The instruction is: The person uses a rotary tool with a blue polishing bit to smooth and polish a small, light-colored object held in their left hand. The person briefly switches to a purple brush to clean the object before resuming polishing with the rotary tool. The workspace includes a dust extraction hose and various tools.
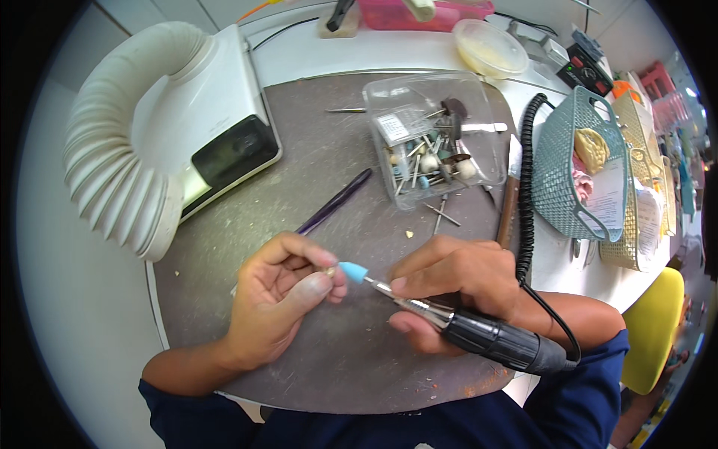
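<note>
Between its thumb and fingertips my left hand [280, 299] pinches a small tooth-coloured piece, perhaps a dental crown [330, 272]. My right hand [464, 284] is wrapped round a rotary handpiece [493, 338] with a black body and a silver front. A light-blue cone-shaped polishing tip [352, 272] sits on its shank, pointing left. The tip is right beside the small piece; whether they touch I cannot tell. A coiled black cord [526, 194] runs from the handpiece's rear up along the right side.
A clear plastic box [381, 168] of rotary burs and polishers stands beyond my hands. A purple-handled tool [336, 200] and a brown-handled knife [509, 202] lie on the grey mat. At left is a white machine [224, 82] with a ribbed hose [105, 142]; at right, a blue-green basket [553, 172].
</note>
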Demonstrator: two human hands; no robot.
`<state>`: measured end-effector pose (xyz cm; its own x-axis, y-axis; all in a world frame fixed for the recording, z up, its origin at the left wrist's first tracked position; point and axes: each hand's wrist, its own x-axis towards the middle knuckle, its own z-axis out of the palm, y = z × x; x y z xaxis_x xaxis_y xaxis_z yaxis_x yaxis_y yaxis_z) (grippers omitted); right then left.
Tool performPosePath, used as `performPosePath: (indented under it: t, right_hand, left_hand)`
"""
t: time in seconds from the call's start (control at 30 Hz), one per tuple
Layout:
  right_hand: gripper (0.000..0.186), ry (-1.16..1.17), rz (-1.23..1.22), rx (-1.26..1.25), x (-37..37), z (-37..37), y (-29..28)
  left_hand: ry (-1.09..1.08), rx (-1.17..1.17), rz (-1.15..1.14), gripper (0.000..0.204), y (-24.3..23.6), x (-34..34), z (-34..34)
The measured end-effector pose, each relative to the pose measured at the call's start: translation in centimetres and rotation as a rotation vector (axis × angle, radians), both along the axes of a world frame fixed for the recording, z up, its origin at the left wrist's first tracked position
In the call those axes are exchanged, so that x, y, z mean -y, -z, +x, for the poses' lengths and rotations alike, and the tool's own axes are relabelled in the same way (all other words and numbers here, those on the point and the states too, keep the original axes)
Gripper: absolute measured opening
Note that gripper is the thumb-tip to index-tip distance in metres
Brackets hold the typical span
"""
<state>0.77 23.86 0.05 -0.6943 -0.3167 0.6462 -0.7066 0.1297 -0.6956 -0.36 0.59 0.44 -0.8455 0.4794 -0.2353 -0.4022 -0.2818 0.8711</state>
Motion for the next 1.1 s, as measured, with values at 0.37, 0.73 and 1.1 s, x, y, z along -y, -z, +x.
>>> performPosePath:
  t: [0.37, 0.73, 1.1]
  right_hand:
    - [0.025, 0.059, -0.05, 0.074, 0.9, 0.6, 0.2]
    - [0.03, 0.055, 0.009, 0.051, 0.9, 0.9, 0.1]
    - [0.029, 0.022, 0.082, 0.038, 1.0, 0.6, 0.0]
  left_hand:
    - [0.015, -0.018, 0.089, 0.015, 0.6, 0.3, 0.0]
    - [0.032, 0.06, 0.029, 0.017, -0.1, 0.2, -0.2]
    - [0.058, 0.05, 0.035, 0.019, -0.1, 0.1, -0.2]
